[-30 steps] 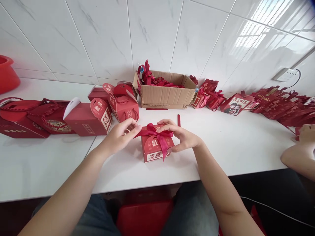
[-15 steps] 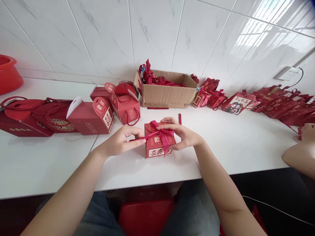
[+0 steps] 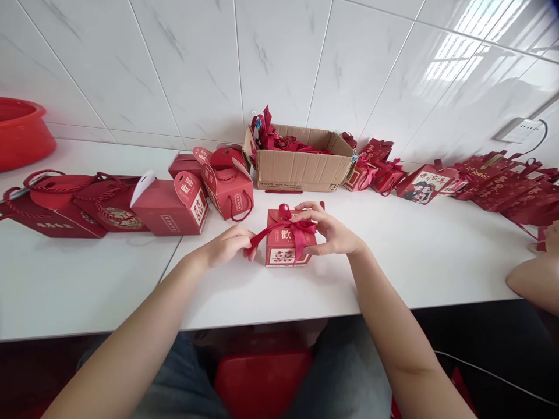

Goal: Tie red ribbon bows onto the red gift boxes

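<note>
So the little red gift box (image 3: 286, 256) is set on the white table (image 3: 227, 302) pretty much between the two hands: just right of the left hand (image 3: 232, 243), and tucked in against the right hand (image 3: 329, 230). It's seated flat, with the side bearing the big red character turned toward the wearer.

A loose tail of red ribbon (image 3: 263, 234) is pinched in the left hand, fingers curled in and closed on it, and it's stretched at a slant up to the bow (image 3: 300, 234) on top. The box itself isn't touched by that hand.

The right hand is curved around the box's right side, thumb and fingers held well apart. The fingers are laid over the bow, and the thumb is placed by the front right edge. Whether the box is actually squeezed there can't be told, tbh.
</note>
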`<state>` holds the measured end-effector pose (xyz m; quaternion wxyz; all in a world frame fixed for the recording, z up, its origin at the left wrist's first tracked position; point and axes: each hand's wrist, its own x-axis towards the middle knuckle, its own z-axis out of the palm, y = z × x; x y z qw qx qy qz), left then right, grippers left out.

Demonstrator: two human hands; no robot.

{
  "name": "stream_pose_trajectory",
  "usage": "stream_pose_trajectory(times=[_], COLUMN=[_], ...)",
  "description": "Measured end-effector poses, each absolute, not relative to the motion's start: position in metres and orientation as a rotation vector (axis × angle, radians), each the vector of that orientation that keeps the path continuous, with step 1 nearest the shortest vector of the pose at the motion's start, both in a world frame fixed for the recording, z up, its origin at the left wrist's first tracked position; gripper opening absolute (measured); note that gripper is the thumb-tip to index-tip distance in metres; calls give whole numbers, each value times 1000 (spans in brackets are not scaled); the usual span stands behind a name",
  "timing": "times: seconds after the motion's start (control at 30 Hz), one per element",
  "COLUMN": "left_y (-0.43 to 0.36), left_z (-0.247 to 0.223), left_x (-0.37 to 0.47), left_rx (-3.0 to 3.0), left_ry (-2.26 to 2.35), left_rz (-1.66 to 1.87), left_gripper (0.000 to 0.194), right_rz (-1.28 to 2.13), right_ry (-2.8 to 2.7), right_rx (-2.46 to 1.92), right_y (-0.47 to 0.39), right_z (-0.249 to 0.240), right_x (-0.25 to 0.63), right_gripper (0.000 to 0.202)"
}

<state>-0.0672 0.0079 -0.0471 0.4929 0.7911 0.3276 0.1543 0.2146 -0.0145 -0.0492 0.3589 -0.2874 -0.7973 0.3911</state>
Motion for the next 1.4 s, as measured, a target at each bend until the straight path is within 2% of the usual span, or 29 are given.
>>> stream_pose_trajectory(times=[0.17,0.37,0.47,0.57,0.67,0.77,0.83,0.9,1.07,1.27,1.4], left_y=[11,10,10,8,8,8,9,9,8,9,8], left_z=[-52,-55,-55,-54,-53,-53,-54,-55,-56,-59,-66], left_x=[-64,-63,-62,-62,-63,-63,-63,-63,-62,-59,-51], left_rx=[2173,2250,2244,2228,2230,2248,2260,2269,2274,2306,2346], left_ry=[1047,1145,1160,1164,1164,1170,1171,1169,1167,1182,1291], left_rz=[265,205,187,173,161,153,153,153,168,189,255], left_gripper=[28,26,23,23,22,22,22,22,20,20,26], right_rz=[687,24,-63,-81,-240,-395,-376,-208,61,60,65], right_ry=[-1776,-978,-693,-592,-615,-864,-1113,-1345,-1290,-1076,-1151], right_rx=[-994,-1811,-2048,-2158,-2125,-1943,-1855,-1868,-2114,-2290,-2229], right_y=[-8,6,12,15,12,9,9,12,19,20,23], right_z=[-46,-54,-63,-70,-73,-72,-72,-73,-79,-92,-93], right_x=[241,277,288,290,279,254,235,220,230,267,254], right_gripper=[53,57,58,75,94,80,61,42,26,42,44])
